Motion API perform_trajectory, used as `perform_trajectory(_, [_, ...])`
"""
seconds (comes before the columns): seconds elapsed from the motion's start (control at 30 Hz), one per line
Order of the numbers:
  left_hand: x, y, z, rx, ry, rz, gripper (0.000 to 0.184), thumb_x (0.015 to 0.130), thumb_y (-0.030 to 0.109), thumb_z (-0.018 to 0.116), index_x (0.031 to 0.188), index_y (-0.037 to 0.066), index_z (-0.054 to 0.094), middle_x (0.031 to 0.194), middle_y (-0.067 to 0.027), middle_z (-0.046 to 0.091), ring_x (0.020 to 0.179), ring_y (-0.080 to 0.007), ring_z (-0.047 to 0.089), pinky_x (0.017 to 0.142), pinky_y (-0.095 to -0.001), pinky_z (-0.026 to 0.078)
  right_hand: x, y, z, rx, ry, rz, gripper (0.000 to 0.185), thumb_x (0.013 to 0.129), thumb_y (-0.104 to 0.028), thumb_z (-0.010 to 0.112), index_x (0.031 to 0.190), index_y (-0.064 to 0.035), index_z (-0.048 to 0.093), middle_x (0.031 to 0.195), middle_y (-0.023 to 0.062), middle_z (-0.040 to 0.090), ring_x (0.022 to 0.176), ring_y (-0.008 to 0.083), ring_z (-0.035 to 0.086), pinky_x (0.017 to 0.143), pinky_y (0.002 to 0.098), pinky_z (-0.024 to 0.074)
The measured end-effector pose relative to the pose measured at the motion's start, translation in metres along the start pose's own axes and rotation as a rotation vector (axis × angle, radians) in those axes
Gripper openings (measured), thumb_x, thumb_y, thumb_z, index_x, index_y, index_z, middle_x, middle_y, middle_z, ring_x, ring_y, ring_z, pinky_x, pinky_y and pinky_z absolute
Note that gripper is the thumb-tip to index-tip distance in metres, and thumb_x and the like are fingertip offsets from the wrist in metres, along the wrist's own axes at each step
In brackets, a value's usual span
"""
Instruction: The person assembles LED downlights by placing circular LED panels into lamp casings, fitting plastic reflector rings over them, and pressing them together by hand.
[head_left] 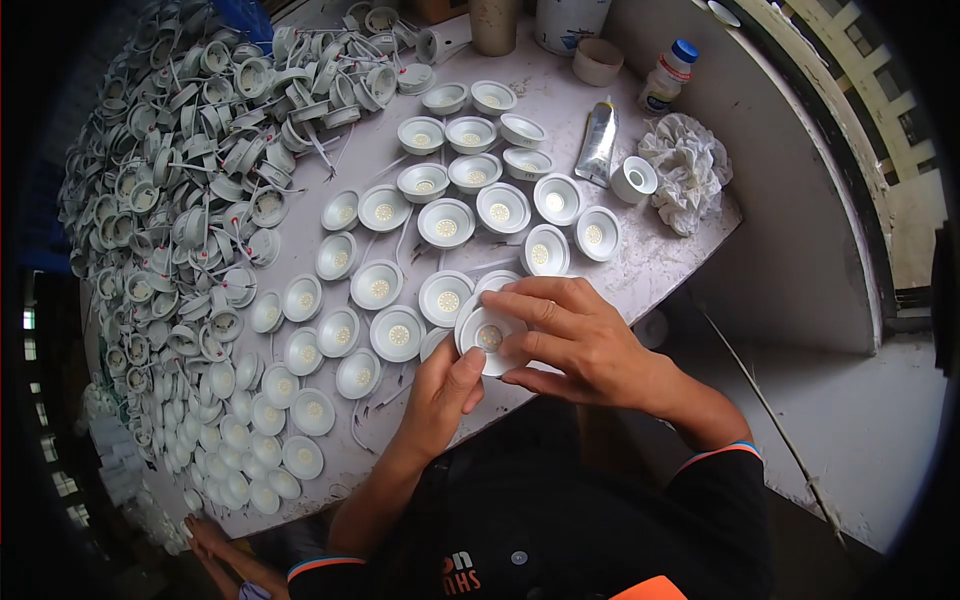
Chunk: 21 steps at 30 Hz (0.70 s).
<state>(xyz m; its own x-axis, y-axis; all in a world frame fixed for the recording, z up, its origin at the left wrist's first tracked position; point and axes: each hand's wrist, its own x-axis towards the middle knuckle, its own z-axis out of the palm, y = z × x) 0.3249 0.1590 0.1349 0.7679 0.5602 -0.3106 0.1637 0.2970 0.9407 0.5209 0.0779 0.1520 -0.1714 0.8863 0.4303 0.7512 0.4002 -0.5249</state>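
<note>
Near the table's front edge, both my hands are closed round one white round lamp housing [489, 336] with a disc of yellowish dots in its middle. My left hand [445, 392] grips its lower left rim, thumb on the front. My right hand [580, 340] holds its right side, with fingers over the top and under the bottom. Several similar white lamps [447, 298] lie face up just left of and beyond my hands, some partly hidden by them. Thin wires show between the lamps.
A large heap of lamp housings [200, 140] covers the table's left. At the back right are a metallic tube [598, 143], a blue-capped bottle [668, 78], a crumpled white cloth [686, 170] and a small white cup [634, 180]. A co-worker's hand [207, 538] shows lower left.
</note>
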Motion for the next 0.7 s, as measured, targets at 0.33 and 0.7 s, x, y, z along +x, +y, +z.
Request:
perform_trajectory(0.33, [-0.007,-0.003,0.004,-0.069,0.003,-0.031,0.042,0.098,0.035,0.048,0.117,-0.003,0.051,0.084,-0.0024,0.054,0.057,-0.0040,0.038,0.049,-0.0199,0.031,-0.013,-0.004,0.007,0.356,0.086,0.230,0.030,0.075,-0.016,0.077,0.100,-0.0080,0.062,0.135,0.0145,0.051,0.114,0.0313,0.053,0.091,0.0398,0.0442])
perform_trajectory(0.7, [-0.008,-0.006,0.005,0.058,0.023,0.056,0.036,0.095,0.026,0.059,0.113,-0.005,0.055,0.097,-0.0087,0.062,0.089,-0.0108,0.057,0.076,-0.0270,0.047,-0.009,-0.014,0.008,0.586,0.075,0.572,0.041,0.084,-0.009,0.068,0.124,-0.0060,0.058,0.115,0.0108,0.062,0.088,0.0157,0.060,0.075,0.0283,0.0482])
